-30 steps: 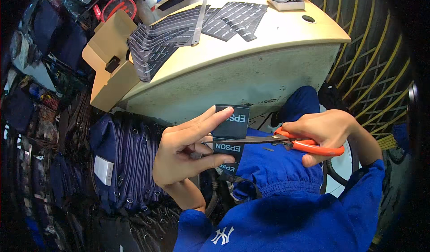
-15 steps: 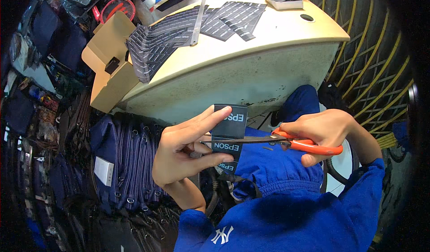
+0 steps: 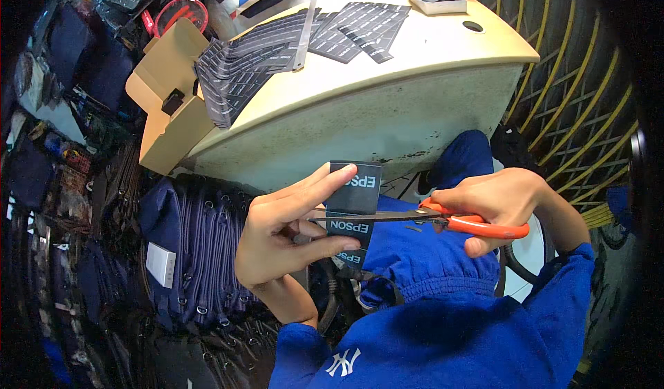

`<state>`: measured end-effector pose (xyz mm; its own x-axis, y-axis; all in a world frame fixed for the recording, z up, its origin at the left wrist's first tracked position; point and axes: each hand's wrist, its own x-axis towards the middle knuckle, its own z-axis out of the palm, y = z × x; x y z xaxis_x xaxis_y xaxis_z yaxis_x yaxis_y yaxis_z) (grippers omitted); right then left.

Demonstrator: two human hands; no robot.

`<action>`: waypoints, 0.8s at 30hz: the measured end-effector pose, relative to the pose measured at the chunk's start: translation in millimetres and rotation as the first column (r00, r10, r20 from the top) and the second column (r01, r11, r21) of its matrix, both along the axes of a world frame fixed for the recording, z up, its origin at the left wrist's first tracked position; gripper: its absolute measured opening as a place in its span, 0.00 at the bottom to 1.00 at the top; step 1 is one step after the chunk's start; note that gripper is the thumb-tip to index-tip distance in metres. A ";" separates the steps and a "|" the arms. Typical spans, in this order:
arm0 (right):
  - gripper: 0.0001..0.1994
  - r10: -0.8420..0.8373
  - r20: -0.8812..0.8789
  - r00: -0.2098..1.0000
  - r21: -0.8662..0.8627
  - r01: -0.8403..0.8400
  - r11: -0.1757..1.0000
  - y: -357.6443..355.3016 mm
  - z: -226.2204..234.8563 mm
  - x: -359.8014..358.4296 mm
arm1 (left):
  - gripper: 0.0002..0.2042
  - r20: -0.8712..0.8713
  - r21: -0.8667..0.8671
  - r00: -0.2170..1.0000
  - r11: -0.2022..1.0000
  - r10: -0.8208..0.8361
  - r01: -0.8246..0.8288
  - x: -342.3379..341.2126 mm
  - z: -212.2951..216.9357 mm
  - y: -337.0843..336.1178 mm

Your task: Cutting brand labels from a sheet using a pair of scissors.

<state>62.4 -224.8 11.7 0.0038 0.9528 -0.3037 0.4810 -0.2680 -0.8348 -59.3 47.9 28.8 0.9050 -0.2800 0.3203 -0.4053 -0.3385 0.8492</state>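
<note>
Strip (image 3: 351, 198), black, printed, is in front of the person, between the hands: just right of the left palm, well left of the right hand. Long axis runs up-down in view. Scissors (image 3: 429, 214) lie left-right, so the 2 axes cross nearly square, at the strip's middle panel. Left hand (image 3: 277, 230) is nearer, in contact: gripping the strip, index finger near its top, thumb lower down, blades passing between these 2 fingers. Right hand (image 3: 505, 198) is closed around the orange handles. Blade tips reach past the strip's left edge, close to the left hand's curled fingers. 1 blade shows in front of the strip; can't tell if the other is behind.

Counts: 2 hands, 1 scissors, 1 strip in hand with 3 panels showing (layers can't be told). Beyond, on the surface (image 3: 432, 46): 1 ruler (image 3: 306, 36) lying over sheets (image 3: 238, 70), which overlap too much to count; 1 tray (image 3: 443, 7) of dark pieces, uncounted. 1 open carton (image 3: 176, 140) at its left edge. Lower left: 1 white box (image 3: 160, 264) against navy bags (image 3: 214, 250), number unclear.
</note>
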 end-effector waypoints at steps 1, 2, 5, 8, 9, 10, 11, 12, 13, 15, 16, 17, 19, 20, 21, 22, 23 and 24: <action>0.37 -0.006 -0.003 1.000 0.029 0.006 1.000 -0.9 -3.9 -0.1 | 0.34 -0.021 -0.007 1.000 1.000 0.000 0.000 -0.3 0.2 0.2; 0.37 -0.012 -0.007 1.000 0.058 0.012 0.998 -1.6 -6.7 -0.2 | 0.34 -0.021 -0.007 1.000 1.000 -0.001 0.001 -0.4 0.1 0.0; 0.38 -0.010 -0.023 1.000 0.063 0.011 0.998 -1.4 -8.8 0.2 | 0.34 -0.011 -0.010 1.000 1.000 0.012 -0.012 -1.1 0.7 0.0; 0.39 -0.011 -0.031 0.999 0.075 0.013 0.997 -2.1 -11.1 1.4 | 0.34 -0.006 0.005 1.000 1.000 -0.004 0.004 0.8 0.6 0.1; 0.39 -0.011 -0.030 0.999 0.075 0.013 0.997 -1.6 -10.8 -0.5 | 0.35 -0.013 0.000 1.000 1.000 0.009 -0.009 0.5 -0.1 0.4; 0.37 -0.032 -0.034 0.999 0.144 0.036 0.989 -0.8 -10.7 -3.2 | 0.35 -0.020 -0.004 1.000 1.000 0.022 -0.022 0.1 -0.5 0.7; 0.35 -0.052 -0.039 0.998 0.213 0.060 0.975 -0.3 -10.4 -5.0 | 0.35 -0.018 -0.005 1.000 1.000 0.022 -0.022 -0.7 -0.4 1.0; 0.35 -0.054 -0.040 0.998 0.213 0.061 0.975 -1.0 -10.7 -3.7 | 0.35 -0.022 -0.008 1.000 1.000 0.019 -0.019 -0.6 -0.7 0.9; 0.37 -0.033 -0.028 0.999 0.143 0.036 0.989 -2.1 -10.8 -1.4 | 0.34 -0.025 -0.011 1.000 1.000 0.016 -0.017 -0.4 -1.0 0.8; 0.39 -0.010 -0.017 1.000 0.072 0.011 0.997 -2.2 -9.1 0.9 | 0.34 -0.026 -0.022 0.999 0.999 0.022 -0.023 0.0 -2.5 0.1; 0.39 -0.003 -0.020 1.000 0.051 0.004 0.999 -1.3 -6.5 0.9 | 0.34 -0.027 -0.033 0.999 0.999 0.030 -0.031 -0.2 -3.2 0.1; 0.39 0.005 -0.023 1.000 0.030 -0.004 1.000 -0.7 -5.0 0.7 | 0.34 -0.027 -0.032 0.999 0.999 0.031 -0.032 -0.4 -3.7 0.7; 0.39 -0.003 -0.015 1.000 0.051 0.003 0.999 -1.0 -7.9 -0.2 | 0.34 -0.026 -0.027 1.000 1.000 0.013 -0.013 -0.8 -4.5 2.0; 0.39 -0.009 -0.007 1.000 0.072 0.010 0.997 -1.1 -9.0 -0.5 | 0.34 -0.026 -0.027 1.000 1.000 0.013 -0.014 -1.1 -3.6 1.6; 0.39 -0.011 -0.008 1.000 0.072 0.012 0.997 -0.8 -7.3 -0.3 | 0.35 -0.024 -0.013 1.000 1.000 0.016 -0.016 -1.0 -2.0 0.5; 0.38 -0.003 -0.008 1.000 0.036 0.003 0.999 0.0 -3.7 0.2 | 0.35 -0.022 0.001 1.000 1.000 0.019 -0.019 -0.7 -1.3 -0.1; 0.38 0.006 -0.009 1.000 -0.001 -0.006 1.000 0.4 -2.1 0.6 | 0.35 -0.024 0.001 1.000 1.000 0.018 -0.018 0.1 -2.4 0.3; 0.38 0.008 -0.008 1.000 0.000 -0.008 1.000 0.2 -4.2 0.3 | 0.35 -0.024 -0.011 1.000 1.000 0.015 -0.015 -0.2 -3.3 1.0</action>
<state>62.6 -224.6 7.5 -0.0059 0.9528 -0.3035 0.4761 -0.2643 -0.8387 -59.5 48.9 25.5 0.9165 -0.2628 0.3017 -0.3799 -0.3350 0.8622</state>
